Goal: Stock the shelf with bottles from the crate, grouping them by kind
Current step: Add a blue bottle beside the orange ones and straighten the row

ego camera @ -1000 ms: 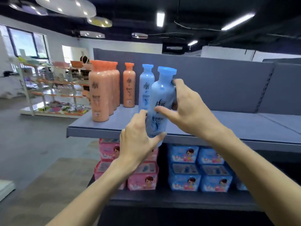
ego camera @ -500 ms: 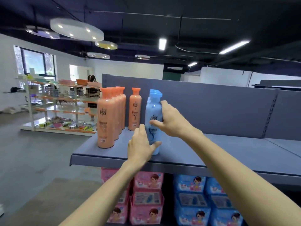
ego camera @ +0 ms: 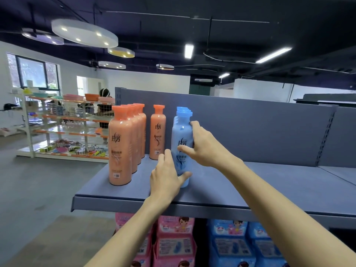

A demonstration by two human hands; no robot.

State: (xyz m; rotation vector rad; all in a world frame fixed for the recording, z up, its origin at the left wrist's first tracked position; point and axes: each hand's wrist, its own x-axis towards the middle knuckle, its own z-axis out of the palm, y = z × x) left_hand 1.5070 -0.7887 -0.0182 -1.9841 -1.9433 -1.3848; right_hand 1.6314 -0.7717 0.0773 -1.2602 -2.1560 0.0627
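A blue bottle (ego camera: 181, 132) stands upright on the grey shelf (ego camera: 250, 185), at the front of a short row of blue bottles. My left hand (ego camera: 167, 176) holds its lower part, thumb curled round the base. My right hand (ego camera: 202, 145) grips its middle from the right, thumb across the label. To the left a row of several orange bottles (ego camera: 120, 147) runs from front to back, and a single orange bottle (ego camera: 158, 132) stands beside them near the back panel. The crate is out of view.
The shelf's back panel (ego camera: 250, 128) rises behind the bottles. Pink packs (ego camera: 173, 241) and blue packs (ego camera: 231, 243) fill the shelf below. A white and orange rack (ego camera: 63, 124) with goods stands far left, a person behind it. Grey floor lies to the left.
The blue bottle came down from the air onto the shelf and now stands in line before the other blue bottles. Both hands stay on it. The camera tilted up.
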